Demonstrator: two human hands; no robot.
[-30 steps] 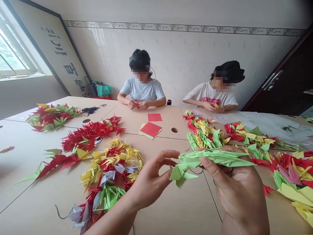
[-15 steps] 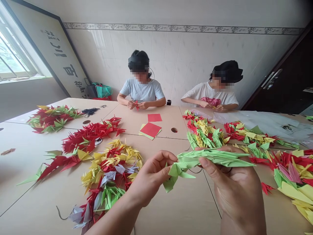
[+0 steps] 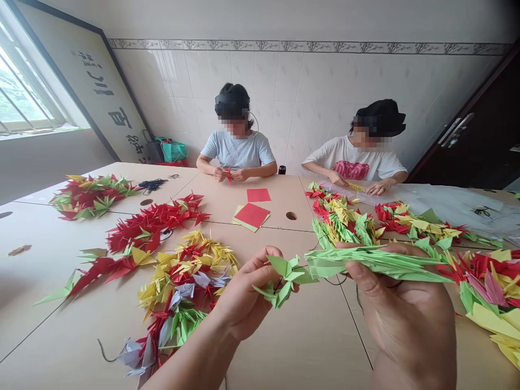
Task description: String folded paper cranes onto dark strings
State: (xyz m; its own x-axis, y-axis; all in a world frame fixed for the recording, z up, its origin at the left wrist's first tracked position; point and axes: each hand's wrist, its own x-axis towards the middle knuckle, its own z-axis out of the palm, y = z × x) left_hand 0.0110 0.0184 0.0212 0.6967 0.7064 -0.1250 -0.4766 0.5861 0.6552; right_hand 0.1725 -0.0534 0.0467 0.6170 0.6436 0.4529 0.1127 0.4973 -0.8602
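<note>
From my distant post, with 12 o'clock at the pale tiled wall [image 3: 292,97], my right hand [image 3: 402,311] clasps a long, tapering bundle of pale-green folded paper [image 3: 337,261] above the light wood-toned table [image 3: 288,352], while my left hand [image 3: 249,298] holds a small, spiky cluster of matching green folded paper [image 3: 284,281], its grip partly hidden; the cluster sits at 9 o'clock from the bundle, just beside its blunt end, though whether they touch I cannot tell; the bundle's long axis runs roughly 9 to 3 o'clock, leaving the left hand nearer that end; a thin dark cord [image 3: 336,283] loops beneath, a multicoloured folded-paper wreath [image 3: 181,292] lies at 9 o'clock of the left hand, and a flat red paper square [image 3: 252,215] at 12
</note>
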